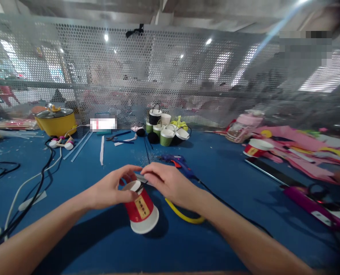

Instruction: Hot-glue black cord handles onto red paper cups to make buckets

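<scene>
A red and white paper cup [141, 208] with a yellow label stands tilted on the blue table, its wide white end toward me. My left hand [115, 187] is closed round its upper part, thumb on the near side. Beside the cup's narrow end, my right hand [170, 183] pinches a thin grey blade-like piece [143, 178], whose far part is hidden by the fingers. A dark strip lies at the cup's upper edge, partly covered. Just beyond my right hand lies a blue glue gun [179, 163]. Part of a yellow curved handle [184, 217] shows under my right wrist.
Small green, white and black cups [166, 136] stand at the back centre. A yellow pot [56, 121] and cables [43, 172] are on the left. Another red cup [256, 148], pink sheets [296, 145] and a purple tool [310, 204] lie right. A perforated metal screen [170, 68] rises behind.
</scene>
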`<state>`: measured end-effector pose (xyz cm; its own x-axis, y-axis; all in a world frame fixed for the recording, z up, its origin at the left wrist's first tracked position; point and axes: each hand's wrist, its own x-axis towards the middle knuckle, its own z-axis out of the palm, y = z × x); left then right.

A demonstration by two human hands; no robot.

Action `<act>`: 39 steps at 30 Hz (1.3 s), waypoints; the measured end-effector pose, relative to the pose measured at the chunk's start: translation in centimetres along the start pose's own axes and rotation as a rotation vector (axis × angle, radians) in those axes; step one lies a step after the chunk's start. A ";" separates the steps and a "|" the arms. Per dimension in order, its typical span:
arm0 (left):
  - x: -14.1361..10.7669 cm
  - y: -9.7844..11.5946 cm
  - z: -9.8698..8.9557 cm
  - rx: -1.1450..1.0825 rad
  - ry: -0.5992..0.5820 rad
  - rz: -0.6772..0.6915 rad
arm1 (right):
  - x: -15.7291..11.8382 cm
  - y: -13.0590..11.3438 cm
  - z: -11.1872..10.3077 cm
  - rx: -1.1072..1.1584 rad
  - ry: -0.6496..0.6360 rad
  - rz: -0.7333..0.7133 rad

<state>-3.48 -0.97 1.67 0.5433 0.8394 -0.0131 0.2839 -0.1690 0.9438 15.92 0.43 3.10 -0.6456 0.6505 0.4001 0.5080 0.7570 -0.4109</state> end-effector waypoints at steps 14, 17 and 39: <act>0.0 -1.7 2.5 -0.650 -0.377 -0.148 | 9.6 5.3 1.3 -0.109 -0.066 0.272; -0.1 -2.0 2.1 -0.673 -0.336 -0.042 | 8.5 6.0 -0.3 -0.238 -0.005 0.376; 0.2 -2.9 1.4 -0.435 -0.006 0.187 | -1.8 12.1 -2.1 -0.436 -0.063 0.929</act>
<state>-3.06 -1.02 -1.55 0.5584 0.8120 0.1699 -0.1761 -0.0841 0.9808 24.43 8.52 -0.84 0.0853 0.9960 0.0272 0.9770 -0.0783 -0.1986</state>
